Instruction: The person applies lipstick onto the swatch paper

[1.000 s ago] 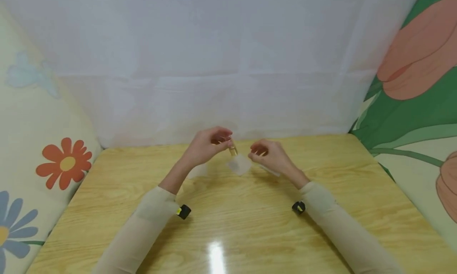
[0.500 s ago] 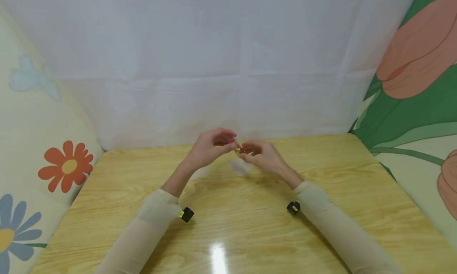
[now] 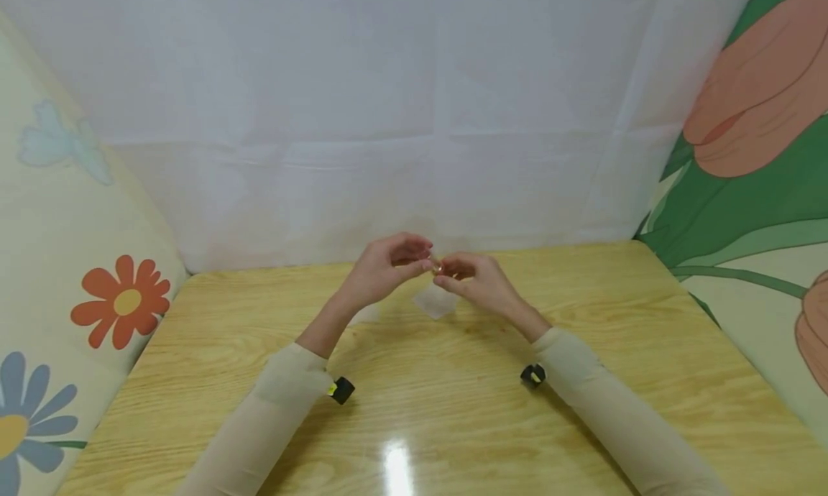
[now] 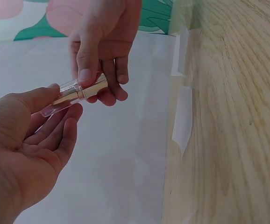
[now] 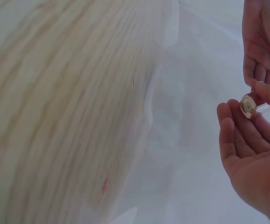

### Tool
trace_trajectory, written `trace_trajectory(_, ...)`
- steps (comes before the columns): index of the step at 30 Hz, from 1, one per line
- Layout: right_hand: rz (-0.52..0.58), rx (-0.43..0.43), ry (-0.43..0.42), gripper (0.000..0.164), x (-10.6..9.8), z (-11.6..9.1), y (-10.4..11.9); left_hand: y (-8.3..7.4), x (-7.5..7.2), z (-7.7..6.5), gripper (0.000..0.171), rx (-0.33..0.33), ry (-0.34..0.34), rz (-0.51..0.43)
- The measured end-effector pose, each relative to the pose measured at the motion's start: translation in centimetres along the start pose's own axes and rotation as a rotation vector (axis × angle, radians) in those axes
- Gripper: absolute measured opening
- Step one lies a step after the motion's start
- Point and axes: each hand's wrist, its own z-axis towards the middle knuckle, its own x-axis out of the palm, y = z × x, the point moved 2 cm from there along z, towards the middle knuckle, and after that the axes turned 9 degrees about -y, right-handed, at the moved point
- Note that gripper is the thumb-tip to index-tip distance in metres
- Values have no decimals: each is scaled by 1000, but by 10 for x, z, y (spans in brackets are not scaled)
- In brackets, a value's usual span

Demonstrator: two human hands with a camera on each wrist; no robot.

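Observation:
A small tube (image 3: 435, 266) with a clear end and a gold end is held above the wooden table (image 3: 414, 410), between both hands. My left hand (image 3: 423, 262) pinches the clear end (image 4: 55, 106) between thumb and fingers. Reaching in from the right, my right hand (image 3: 443, 274) pinches the gold end (image 4: 95, 86) with thumb and forefinger. In the right wrist view the gold end's face (image 5: 248, 106) shows at my right fingertips (image 5: 261, 88), with the left hand (image 5: 261, 42) above it.
A small translucent sheet (image 3: 435, 302) lies on the table under the hands. A white cloth (image 3: 414, 122) hangs behind the table. Flower-printed cushions stand at the left (image 3: 65, 266) and right (image 3: 763, 194) edges.
A second ago only my left hand held the tube and my right hand was apart from it. The right hand has moved left and taken the tube's gold end.

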Motion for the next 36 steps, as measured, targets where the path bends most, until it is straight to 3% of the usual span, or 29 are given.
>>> trace_trajectory(8,-31,-27,-27,24,-2,-1,0,0,0,0,31,3,1,-18)
trace_trajectory(17,-50,2,-53,20,-2,-3,-1,2,1,1,30,18,-13,-11)
trace_trajectory(28,-39,-17,-21,20,-2,-2,3,0,-1,0,31,9,-4,12)
trace_trajectory(36,-40,-27,-6,21,-4,-2,2,-2,0,1,28,38,10,13)
